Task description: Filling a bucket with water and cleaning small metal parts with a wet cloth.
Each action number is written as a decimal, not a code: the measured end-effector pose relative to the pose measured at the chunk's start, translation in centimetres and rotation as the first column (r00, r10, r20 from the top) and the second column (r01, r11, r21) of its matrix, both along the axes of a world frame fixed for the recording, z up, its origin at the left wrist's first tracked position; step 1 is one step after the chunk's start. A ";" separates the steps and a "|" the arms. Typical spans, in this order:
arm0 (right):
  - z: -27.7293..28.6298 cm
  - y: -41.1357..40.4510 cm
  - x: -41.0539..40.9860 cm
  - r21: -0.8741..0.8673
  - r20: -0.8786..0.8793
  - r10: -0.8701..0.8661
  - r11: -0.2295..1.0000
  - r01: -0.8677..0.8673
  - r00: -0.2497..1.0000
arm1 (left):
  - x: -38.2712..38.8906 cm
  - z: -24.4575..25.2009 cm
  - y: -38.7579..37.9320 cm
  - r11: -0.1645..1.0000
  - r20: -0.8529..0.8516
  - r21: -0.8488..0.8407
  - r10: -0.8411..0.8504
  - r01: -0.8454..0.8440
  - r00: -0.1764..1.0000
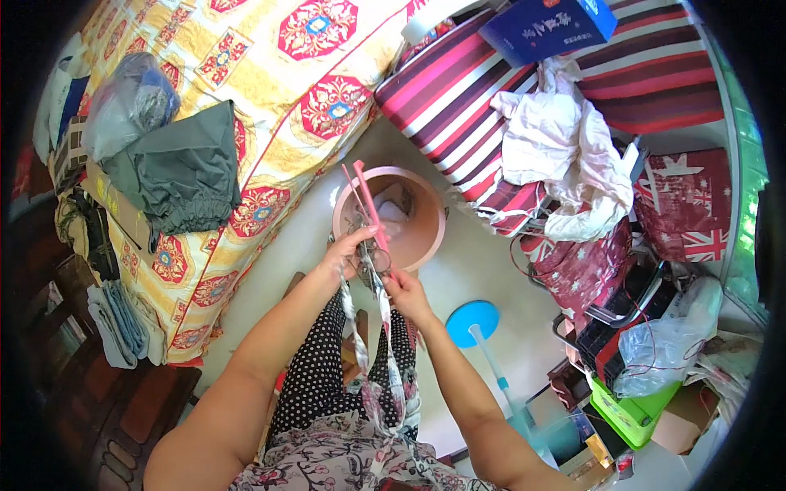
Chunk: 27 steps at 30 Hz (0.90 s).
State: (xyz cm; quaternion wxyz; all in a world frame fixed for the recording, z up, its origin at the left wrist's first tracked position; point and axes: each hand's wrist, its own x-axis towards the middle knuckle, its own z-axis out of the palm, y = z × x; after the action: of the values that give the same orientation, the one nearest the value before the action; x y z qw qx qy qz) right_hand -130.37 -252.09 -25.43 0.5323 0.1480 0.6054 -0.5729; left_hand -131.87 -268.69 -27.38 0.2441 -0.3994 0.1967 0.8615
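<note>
Above a round pinkish bin [437, 212], my left hand [345, 253] grips a long, slim pink plastic piece [367, 195] and a thinner pink strip beside it. My right hand [406, 296] pinches the lower pink end close by. Between my fingers sits a small dark, partly see-through round piece [381, 261]; its kind is unclear. Narrow patterned fabric ties [361, 350] hang from about my hands down to my floral top [344, 457]. Something pale and crumpled [393, 205] lies inside the bin.
At the left, dark green trousers [184, 169] and a filled plastic bag [132, 104] rest on a patterned bedspread [316, 24]. A striped cushioned seat [451, 110] holds pale clothing [540, 138] and a blue box [549, 30]. A blue disc on a pole [471, 322] stands right of me.
</note>
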 end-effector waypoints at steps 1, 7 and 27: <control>0.8 0.4 -0.7 0.070 -0.058 -0.014 0.997 0.018 0.998 | -1.1 1.4 0.1 1.000 -0.069 -0.002 -0.004 0.004 0.998; 3.4 1.3 -6.2 0.121 -0.268 -0.125 0.979 0.162 0.955 | -4.2 3.7 -2.3 0.985 -0.090 -0.168 -0.056 0.040 0.994; -3.7 11.8 -21.0 0.632 -0.722 0.498 0.758 0.163 0.481 | -12.0 1.6 -8.1 0.924 -0.070 -0.376 -0.110 0.076 0.991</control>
State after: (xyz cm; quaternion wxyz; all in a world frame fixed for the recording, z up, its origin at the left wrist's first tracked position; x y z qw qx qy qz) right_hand -151.34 -240.29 -29.12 0.1322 -0.0553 0.9517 -0.2717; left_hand -143.90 -276.76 -25.81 0.1956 -0.3895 0.3860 0.8130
